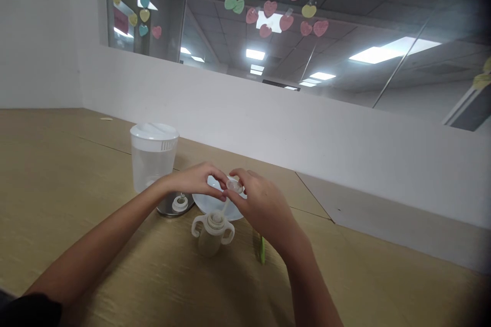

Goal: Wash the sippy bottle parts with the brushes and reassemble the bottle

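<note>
The right hand (pixel 264 204) held a small clear cap (pixel 235 187) between thumb and fingers in a narrow grip, above the front part of a pale blue bowl (pixel 202 203). The left hand (pixel 201 180) met it from the other side, its thumb and finger bent close together at the cap's left edge; whether that grip had hold of the cap too, I cannot tell. A thin pale tube (pixel 225 207) slanted down from the cap toward the mouth of a bottle (pixel 210 242), though it was too small to tell how far in it reached. The bottle stood upright on the wooden tabletop (pixel 161 276), just below the hands and in front of the bowl, with a white handle (pixel 196 226) on its left and a matching one on its right. Left of the bowl lay a dark round tray (pixel 165 210) with a white ring (pixel 180 203) on it. Behind the tray stood a white tub (pixel 151 163) with a lid on top. Near the right wrist, a narrow green thing (pixel 262 251), partly hidden by the hand, rested on the tabletop
</note>
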Tool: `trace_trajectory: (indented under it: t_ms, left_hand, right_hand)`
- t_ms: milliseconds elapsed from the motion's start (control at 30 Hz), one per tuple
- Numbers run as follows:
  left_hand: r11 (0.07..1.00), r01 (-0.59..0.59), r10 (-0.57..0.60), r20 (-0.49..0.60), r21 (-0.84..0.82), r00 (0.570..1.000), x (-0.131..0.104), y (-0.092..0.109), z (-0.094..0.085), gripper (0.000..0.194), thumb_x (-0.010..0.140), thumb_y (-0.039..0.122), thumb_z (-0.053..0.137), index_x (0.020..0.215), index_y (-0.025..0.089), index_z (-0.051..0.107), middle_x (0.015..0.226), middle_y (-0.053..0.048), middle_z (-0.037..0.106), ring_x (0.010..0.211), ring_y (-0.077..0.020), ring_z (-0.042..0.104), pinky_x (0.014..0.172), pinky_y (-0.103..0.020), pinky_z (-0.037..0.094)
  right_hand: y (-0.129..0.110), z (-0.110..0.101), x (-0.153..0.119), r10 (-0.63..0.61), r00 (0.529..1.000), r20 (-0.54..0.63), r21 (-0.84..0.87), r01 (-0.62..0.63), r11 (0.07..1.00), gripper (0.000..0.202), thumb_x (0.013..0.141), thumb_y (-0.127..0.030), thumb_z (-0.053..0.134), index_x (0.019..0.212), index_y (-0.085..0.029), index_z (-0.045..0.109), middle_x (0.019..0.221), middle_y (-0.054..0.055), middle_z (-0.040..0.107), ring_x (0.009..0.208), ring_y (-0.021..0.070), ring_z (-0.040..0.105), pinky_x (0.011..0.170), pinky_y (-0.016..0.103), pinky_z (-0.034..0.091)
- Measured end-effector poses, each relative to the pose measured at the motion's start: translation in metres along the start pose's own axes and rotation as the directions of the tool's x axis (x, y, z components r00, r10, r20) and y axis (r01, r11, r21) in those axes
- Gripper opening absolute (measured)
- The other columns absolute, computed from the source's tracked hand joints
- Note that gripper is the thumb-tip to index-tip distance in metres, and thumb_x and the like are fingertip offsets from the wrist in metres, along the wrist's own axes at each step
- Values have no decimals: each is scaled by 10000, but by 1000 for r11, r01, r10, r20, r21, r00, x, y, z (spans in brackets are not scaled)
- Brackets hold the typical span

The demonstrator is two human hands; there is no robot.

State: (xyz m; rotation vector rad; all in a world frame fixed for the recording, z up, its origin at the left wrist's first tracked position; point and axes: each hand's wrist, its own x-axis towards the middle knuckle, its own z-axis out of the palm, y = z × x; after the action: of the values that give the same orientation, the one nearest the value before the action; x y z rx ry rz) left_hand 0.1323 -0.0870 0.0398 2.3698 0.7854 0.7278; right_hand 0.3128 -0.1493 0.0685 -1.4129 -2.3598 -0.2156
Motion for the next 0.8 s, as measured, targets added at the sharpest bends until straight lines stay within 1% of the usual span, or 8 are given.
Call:
trace_trajectory:
  t_ms: [67, 133, 233, 300, 400, 500, 633, 800]
  left_hand:
    - [995, 92, -96, 148, 30, 984, -5, -9, -10, 323, 693, 301, 675, 993, 182, 678, 961, -31, 696, 911, -162, 608, 772, -197, 435]
    - [953, 261, -292, 225, 156, 930, -10, -23, -18, 328, 667, 269, 676, 985, 193, 681, 939, -27, 703, 863, -163, 618, 724, -197, 446]
    - [722, 518, -613, 77, 458, 786, -12, -45, -21, 214, 602, 194, 680, 812, 165, 710, 804, -49, 714, 750, -193, 623, 650, -235, 449]
    - [590, 596, -699, -26, 544, 715, -10, -56, -17, 148, 547, 156, 691, 691, 125, 698, 705, -90, 700, 675, -224, 618, 613, -278, 452]
    - [546, 628, -744, -24, 555, 668, -8, -68, -10, 117, 487, 175, 724, 552, 109, 652, 552, -97, 651, 550, -223, 592, 560, -305, 455]
    - [544, 628, -759, 7, 556, 652, -7, -77, -5, 170, 483, 259, 738, 535, 130, 640, 486, -65, 617, 496, -197, 574, 535, -289, 455]
    - [543, 589, -736, 2, 599, 676, -3, -82, 1, 125, 500, 233, 715, 535, 143, 635, 535, -70, 642, 544, -202, 594, 570, -285, 459]
    - [457, 581, -723, -98, 674, 683, -3, -53, -3, 123, 491, 83, 677, 610, 95, 653, 711, -164, 682, 681, -274, 632, 603, -316, 464]
  right_hand:
    - [0, 3, 1, -8, 996, 91, -36, 11, 999, 254, 861, -322, 470, 1039, -183, 586, 925, 63, 654, 805, 191, 599, 596, 259, 348]
    - [2, 9, 3, -26, 987, 159, -70, 38, 997, 276, 858, -336, 465, 1037, -167, 591, 924, 83, 658, 823, 210, 605, 617, 277, 358]
    - [5, 20, 8, -58, 975, 216, -104, 82, 991, 292, 876, -357, 419, 957, -159, 617, 909, 101, 660, 807, 217, 608, 613, 288, 365]
    - [7, 28, 12, -83, 962, 260, -115, 116, 987, 306, 870, -385, 423, 896, -160, 629, 892, 100, 663, 782, 215, 610, 594, 285, 362]
    - [7, 36, 16, -95, 936, 339, -113, 140, 984, 295, 822, -414, 496, 890, -162, 635, 873, 93, 668, 774, 220, 612, 575, 277, 358]
    - [6, 39, 18, -88, 930, 358, -102, 132, 986, 299, 790, -421, 532, 893, -162, 639, 853, 90, 669, 752, 220, 613, 552, 270, 352]
    - [8, 38, 17, -92, 936, 340, -73, 123, 990, 347, 787, -483, 525, 884, -171, 641, 842, 86, 672, 734, 212, 608, 540, 264, 350]
    - [14, 32, 18, -72, 952, 299, -47, 90, 995, 391, 848, -506, 439, 921, -171, 629, 839, 79, 670, 730, 195, 604, 568, 262, 357]
